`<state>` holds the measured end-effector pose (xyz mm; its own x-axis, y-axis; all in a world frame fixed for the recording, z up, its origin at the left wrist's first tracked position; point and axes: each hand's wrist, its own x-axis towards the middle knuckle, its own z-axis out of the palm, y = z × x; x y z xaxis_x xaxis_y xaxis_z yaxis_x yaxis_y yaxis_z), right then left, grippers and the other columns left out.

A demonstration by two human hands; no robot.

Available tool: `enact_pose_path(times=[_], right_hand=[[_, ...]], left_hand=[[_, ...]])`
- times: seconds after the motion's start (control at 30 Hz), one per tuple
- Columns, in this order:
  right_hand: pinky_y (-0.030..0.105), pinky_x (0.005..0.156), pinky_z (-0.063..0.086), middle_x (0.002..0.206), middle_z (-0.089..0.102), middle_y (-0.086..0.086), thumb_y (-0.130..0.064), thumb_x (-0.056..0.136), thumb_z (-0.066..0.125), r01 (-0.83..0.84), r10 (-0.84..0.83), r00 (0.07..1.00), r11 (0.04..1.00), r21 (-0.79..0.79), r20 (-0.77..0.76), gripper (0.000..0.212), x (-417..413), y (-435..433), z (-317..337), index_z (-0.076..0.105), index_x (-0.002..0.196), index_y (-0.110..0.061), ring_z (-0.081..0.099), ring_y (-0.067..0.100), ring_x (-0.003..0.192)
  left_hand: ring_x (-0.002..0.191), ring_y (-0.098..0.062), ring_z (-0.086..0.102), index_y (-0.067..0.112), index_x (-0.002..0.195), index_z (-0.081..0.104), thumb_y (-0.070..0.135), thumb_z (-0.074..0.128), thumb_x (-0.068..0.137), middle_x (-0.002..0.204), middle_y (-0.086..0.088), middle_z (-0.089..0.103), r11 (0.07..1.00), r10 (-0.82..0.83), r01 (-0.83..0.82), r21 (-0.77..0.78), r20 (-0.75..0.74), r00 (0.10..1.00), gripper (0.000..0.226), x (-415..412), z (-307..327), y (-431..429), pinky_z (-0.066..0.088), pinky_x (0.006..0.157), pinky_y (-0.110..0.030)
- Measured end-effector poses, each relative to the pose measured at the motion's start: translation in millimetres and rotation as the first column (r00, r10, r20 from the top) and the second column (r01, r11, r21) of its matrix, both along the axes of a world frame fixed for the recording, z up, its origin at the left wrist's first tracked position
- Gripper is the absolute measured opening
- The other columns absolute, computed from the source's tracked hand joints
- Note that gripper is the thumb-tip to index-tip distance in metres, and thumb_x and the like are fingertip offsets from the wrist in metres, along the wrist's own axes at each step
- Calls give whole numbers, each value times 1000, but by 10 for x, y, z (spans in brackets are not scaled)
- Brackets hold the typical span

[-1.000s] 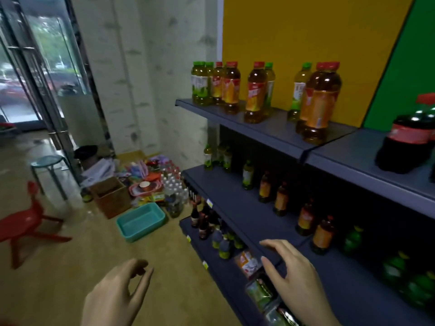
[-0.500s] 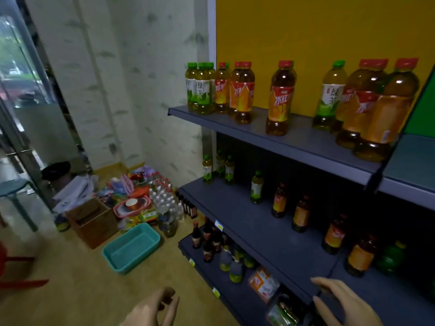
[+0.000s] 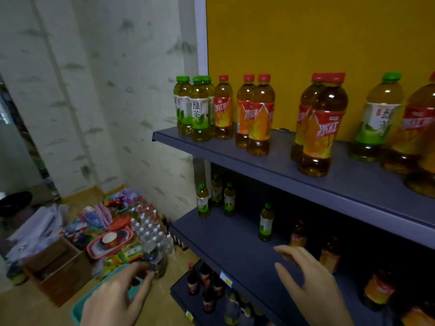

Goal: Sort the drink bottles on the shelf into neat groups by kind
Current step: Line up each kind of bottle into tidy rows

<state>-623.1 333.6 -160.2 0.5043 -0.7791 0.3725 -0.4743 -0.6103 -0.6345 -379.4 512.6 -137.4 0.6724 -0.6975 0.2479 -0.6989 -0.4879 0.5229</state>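
While both hands hang empty at the bottom of the view, the bottles stand untouched on the shelves above and beyond them. The right hand (image 3: 313,288) hovers, fingers spread and loosely curled, over the front of the middle shelf (image 3: 237,243), gripping nothing. The left hand (image 3: 115,300) is held off to the side of the shelving, over the floor, its fingers lightly bent and also gripping nothing.

High above the right hand, on the top shelf (image 3: 270,170), three green-capped tea bottles (image 3: 199,109) cluster at the end nearer the left hand. Just beside them stand three small red-capped iced tea bottles (image 3: 259,116). Farther along come two big red-capped bottles (image 3: 321,128), one close behind the other, then a big green-capped bottle (image 3: 376,118) with more red-labelled ones at the frame edge.

Beyond the right hand's fingertips, on the middle shelf, three small green tea bottles (image 3: 216,198) sit at the back, one lone green bottle (image 3: 266,222) stands apart, and red tea bottles (image 3: 329,255) trail off into shadow.

Beyond the left hand, a teal tub (image 3: 80,307), a cardboard box (image 3: 61,271) and a pack of water bottles (image 3: 148,229) lie on the floor.
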Motion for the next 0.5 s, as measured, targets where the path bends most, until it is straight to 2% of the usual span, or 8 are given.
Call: enact_pose_path(times=[0.03,0.1,0.2,0.23,0.3,0.33,0.4,0.5], right_hand=[[6,83,39,102,50,-37,-37,88,55,-10,10,1000,1000,-12,-6,25,104,-62,23,41,95,-56,41,-16,111],[3,82,37,108,47,-40,-39,88,55,-23,22,1000,999,-41,-20,24,291,-184,88,41,94,-57,38,-19,110],[-1,81,33,119,25,-53,-55,84,44,-50,47,997,996,-68,-54,10,545,-347,158,40,93,-58,34,-26,108],[-3,81,32,118,24,-54,-57,82,42,-54,50,997,996,-72,-55,11,630,-392,175,40,93,-58,35,-27,107],[-3,80,32,117,30,-52,-56,80,44,-36,34,999,996,-79,-31,13,797,-473,197,43,93,-57,39,-25,105],[-3,80,32,116,34,-50,-58,77,43,-21,20,1000,997,-80,-20,15,877,-508,196,45,93,-57,42,-24,104],[-3,80,34,113,44,-43,-62,75,39,11,-12,1000,995,-99,-6,22,1049,-568,195,48,93,-55,47,-20,101],[4,81,39,106,52,-36,-54,80,47,63,-64,998,989,-134,0,19,1338,-683,171,52,98,-51,52,-15,98]], left_hand=[[64,5,60,37,70,59,29,73,73,61,18,60,1000,5,-5,-6,-5,1000,17,114,21,-68,45,58,-5],[53,1,58,35,69,60,24,77,70,57,16,60,999,21,-20,-40,11,1000,21,338,68,-202,39,46,-6],[51,1,57,34,70,61,20,80,67,58,12,61,998,19,-18,-61,25,999,24,593,84,-391,38,46,-4],[50,-1,58,33,70,63,19,80,66,56,14,60,997,12,-10,-78,31,999,23,679,77,-452,39,48,-2],[55,-3,60,32,69,64,18,82,63,53,14,58,995,3,1,-95,41,999,24,877,54,-571,39,47,-3],[51,-2,58,35,69,63,20,82,64,54,13,58,995,-12,17,-94,56,998,25,976,44,-630,38,46,-5],[53,4,57,41,71,59,26,80,67,56,12,59,991,-36,45,-126,70,997,26,1192,11,-777,40,50,-10],[48,1,56,40,72,59,22,77,70,56,14,59,971,-74,80,-224,35,997,26,1543,-39,-1045,47,50,-20]])
